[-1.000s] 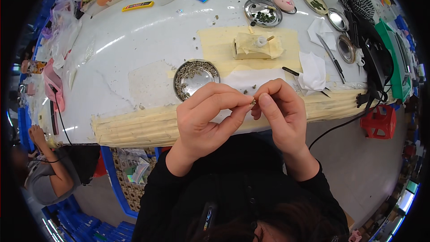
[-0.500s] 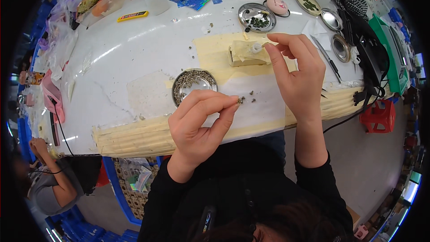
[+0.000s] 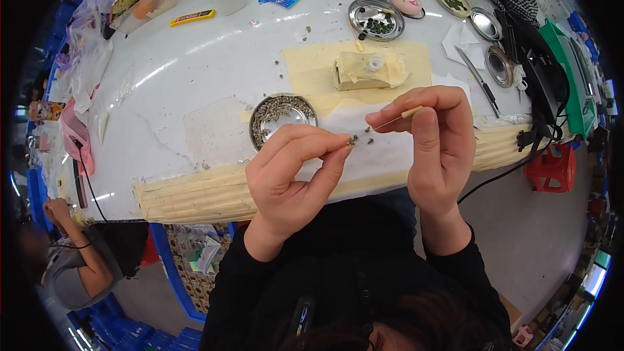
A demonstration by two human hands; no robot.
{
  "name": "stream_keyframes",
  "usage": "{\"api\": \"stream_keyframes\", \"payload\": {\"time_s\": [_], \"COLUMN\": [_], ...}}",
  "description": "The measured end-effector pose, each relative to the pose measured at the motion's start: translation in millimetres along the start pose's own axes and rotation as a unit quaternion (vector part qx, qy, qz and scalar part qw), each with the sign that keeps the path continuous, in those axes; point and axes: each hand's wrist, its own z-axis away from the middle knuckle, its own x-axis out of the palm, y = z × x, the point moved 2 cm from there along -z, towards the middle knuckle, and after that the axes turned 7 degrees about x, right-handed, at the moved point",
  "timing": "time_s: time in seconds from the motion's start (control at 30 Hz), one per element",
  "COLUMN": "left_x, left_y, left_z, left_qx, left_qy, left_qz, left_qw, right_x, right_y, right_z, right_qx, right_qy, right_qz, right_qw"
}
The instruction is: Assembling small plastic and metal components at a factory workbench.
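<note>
My left hand (image 3: 286, 179) pinches a tiny dark metallic piece (image 3: 352, 140) between thumb and fingertips; its exact kind is too small to tell. Close by on the right, my right hand (image 3: 445, 149) grips a thin needle tool with a pale yellow handle (image 3: 411, 112). The needle slants down and left, its tip near the loose small pieces (image 3: 370, 141) on white paper. Left of these stands a round metal dish (image 3: 253, 123) with many similar tiny pieces. Beyond my right hand, a block wrapped in cream tape (image 3: 354, 77) carries a small translucent cup (image 3: 375, 63).
A metal plate of dark green bits (image 3: 377, 18) lies farther back. Tweezers (image 3: 480, 84) and a round metal lid (image 3: 499, 66) sit at the right. A yellow box cutter (image 3: 192, 18) lies back left. Another person's arm (image 3: 91, 266) shows at the left edge.
My right hand has come from the cup on the taped block toward me, bringing the needle tool near my left hand. My left hand keeps its pinch, nearly in place.
</note>
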Motion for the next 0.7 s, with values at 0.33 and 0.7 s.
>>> {"api": "stream_keyframes", "payload": {"time_s": [0.33, 0.7], "left_x": [0.4, 0.2], "left_y": [-2.2, -1.7], "left_z": [0.3, -0.1], "left_qx": [0.012, 0.023], "left_qy": [-0.007, -0.010], "left_qz": [0.003, -0.005], "left_qw": [1.000, 1.000], "right_x": [7.2, 7.4], "right_y": [3.2, 5.1], "right_z": [3.7, 4.5], "right_qx": [0.045, 0.050], "right_qy": [-0.016, -0.012], "right_qz": [-0.048, -0.050], "right_qw": [0.998, 0.997]}}
